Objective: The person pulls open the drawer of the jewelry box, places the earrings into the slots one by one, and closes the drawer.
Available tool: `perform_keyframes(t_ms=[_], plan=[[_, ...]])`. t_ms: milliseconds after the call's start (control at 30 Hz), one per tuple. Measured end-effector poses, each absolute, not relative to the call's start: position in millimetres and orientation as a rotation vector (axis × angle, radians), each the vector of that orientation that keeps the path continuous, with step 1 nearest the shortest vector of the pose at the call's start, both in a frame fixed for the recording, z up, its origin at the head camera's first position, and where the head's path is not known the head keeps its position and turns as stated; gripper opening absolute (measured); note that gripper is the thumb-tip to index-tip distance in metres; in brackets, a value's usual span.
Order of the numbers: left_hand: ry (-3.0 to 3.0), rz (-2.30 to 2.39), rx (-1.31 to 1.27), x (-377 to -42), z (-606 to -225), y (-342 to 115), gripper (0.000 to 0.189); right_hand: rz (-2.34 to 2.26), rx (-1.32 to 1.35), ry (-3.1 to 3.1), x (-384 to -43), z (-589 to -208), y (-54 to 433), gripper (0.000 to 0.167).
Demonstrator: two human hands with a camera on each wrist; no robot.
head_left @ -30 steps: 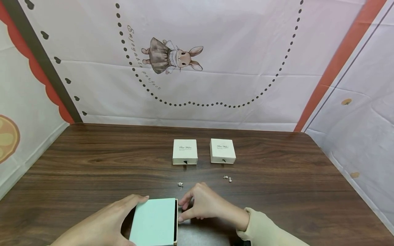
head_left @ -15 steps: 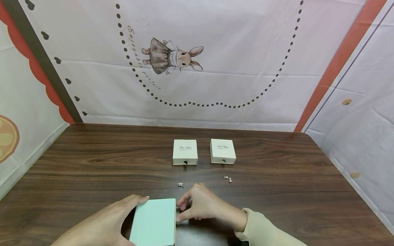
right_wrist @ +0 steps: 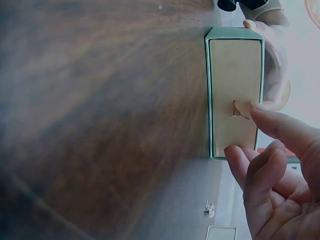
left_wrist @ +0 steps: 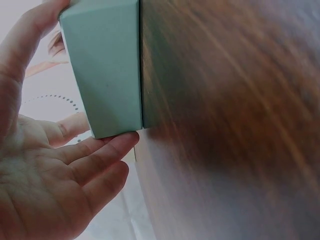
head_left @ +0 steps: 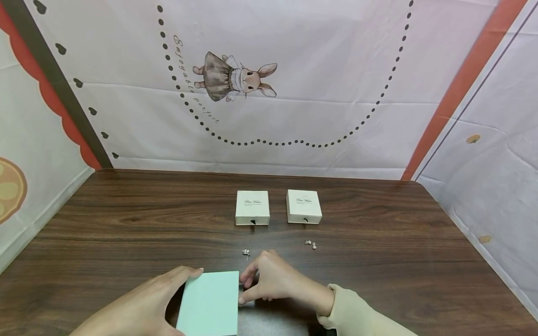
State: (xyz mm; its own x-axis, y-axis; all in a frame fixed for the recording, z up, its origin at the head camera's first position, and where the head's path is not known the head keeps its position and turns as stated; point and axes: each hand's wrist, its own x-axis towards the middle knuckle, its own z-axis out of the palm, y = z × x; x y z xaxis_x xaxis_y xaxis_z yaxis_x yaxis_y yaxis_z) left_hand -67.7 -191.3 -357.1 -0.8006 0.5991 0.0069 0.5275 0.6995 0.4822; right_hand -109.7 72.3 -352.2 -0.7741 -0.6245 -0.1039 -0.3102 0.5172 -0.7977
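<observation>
A mint-green drawer box (head_left: 208,303) lies on the table at the near edge of the head view. My left hand (head_left: 145,303) grips it from the left, thumb at the near side and fingers at the far side. The left wrist view shows the box's plain green side wall (left_wrist: 105,75). On the right, the fingertips and thumb of my right hand (head_left: 277,280) touch the drawer's beige front (right_wrist: 232,70). That front sits level with the green sleeve and carries a small ribbon pull (right_wrist: 241,110). The drawer's inside is hidden.
Two small white boxes (head_left: 252,207) with printed lids stand farther back on the brown table (head_left: 138,224). Small pearl-like stud earrings (head_left: 246,253) lie just beyond the right hand, and another little group of earrings (head_left: 311,243) lies to their right. A printed cloth (head_left: 328,93) hangs behind.
The drawer has slid left into the green sleeve, so the dark gap at its right end has gone. My right hand has moved slightly left with it; the left hand has stayed put.
</observation>
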Motion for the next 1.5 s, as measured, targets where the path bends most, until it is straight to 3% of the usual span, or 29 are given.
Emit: perform_keyframes(t_ms=[733,1100,1500], plan=[[2.749,0.757,0.933,-73,-361,-195,0.094,-1.196,-0.754,2.369,-113,-349,76,0.024],[2.726,0.832,0.915,-89,-352,-194,0.06,-1.202,-0.782,2.398,-123,-343,83,0.021],[2.915,0.996,0.976,-105,-345,-181,0.035,-1.242,-0.645,2.455,-136,-332,87,0.021]])
